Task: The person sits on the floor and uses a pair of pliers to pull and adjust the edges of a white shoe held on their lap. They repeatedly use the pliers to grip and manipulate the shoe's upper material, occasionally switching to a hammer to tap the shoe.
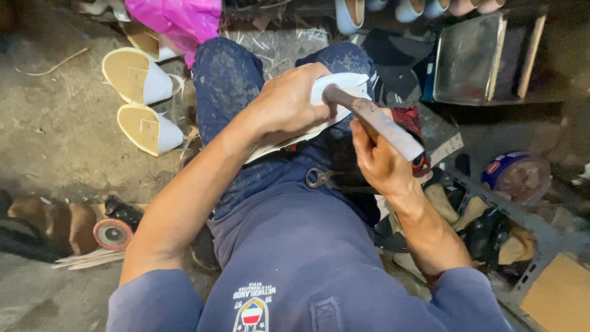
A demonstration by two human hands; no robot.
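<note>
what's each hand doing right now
Left hand: closed over the white shoe, pressing it on the lap.
Right hand: closed around the hammer, whose head rests against the shoe.

1. Round tub point(516, 176): lower right, on the cluttered rack; blue wall with a red-and-white oval label point(493, 167), top open or clear, brownish contents.
2. Plastic bag point(181, 21): top centre-left, above the knee; bright magenta, crumpled.
3. Flat cardboard piece point(556, 295): bottom right corner; plain tan, no print visible.
4. Signs, screens: none.
</note>
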